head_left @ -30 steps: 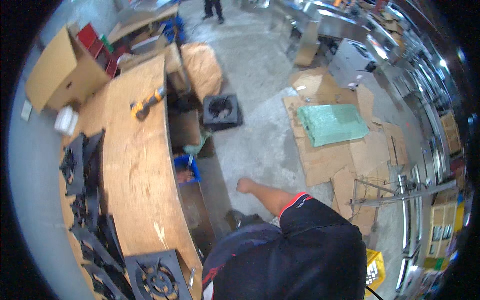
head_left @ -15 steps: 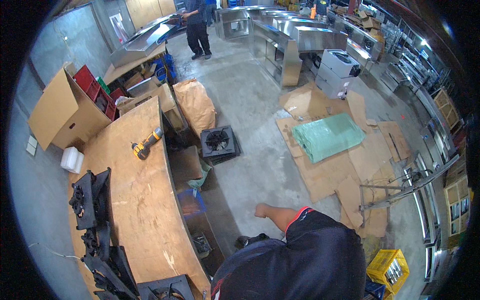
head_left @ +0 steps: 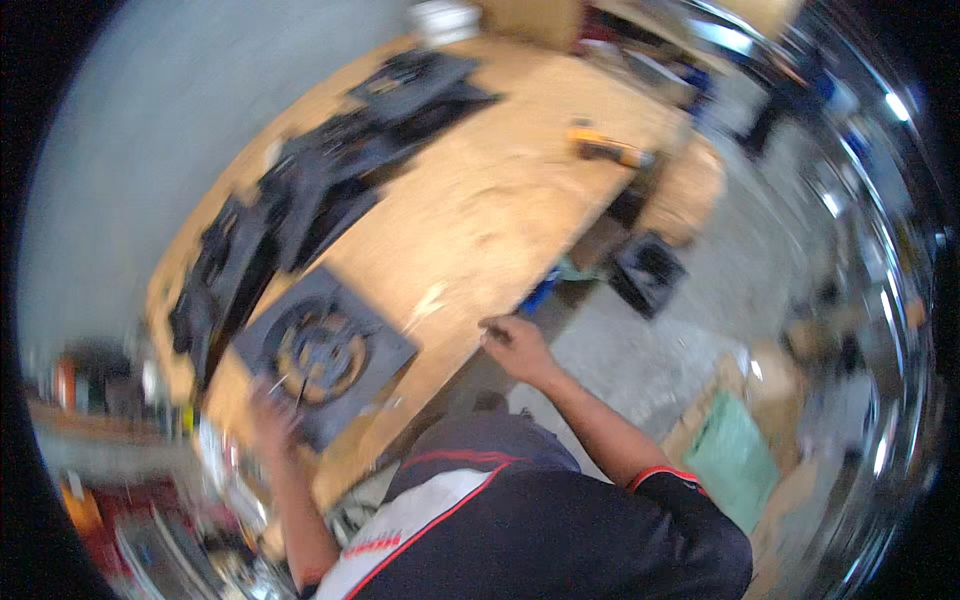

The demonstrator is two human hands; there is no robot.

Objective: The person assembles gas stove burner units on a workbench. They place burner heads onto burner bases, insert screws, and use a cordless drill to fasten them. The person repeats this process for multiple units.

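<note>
Your left hand [head_left: 268,408] on near edge of black fan frame [head_left: 325,352], frame flat on desk [head_left: 480,215]; grip unclear through blur. Your right hand [head_left: 515,345] at desk edge, pinching something small and dark. Yellow drill [head_left: 610,150] far off.

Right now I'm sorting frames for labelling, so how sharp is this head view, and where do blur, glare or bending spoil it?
Head view: motion blur smears everything; the left hand at the dark square fan frame is soft, the right hand at the plywood bench edge slightly clearer. Glare streaks the right rim; fisheye bends the bench edge; the corners are black.
</note>
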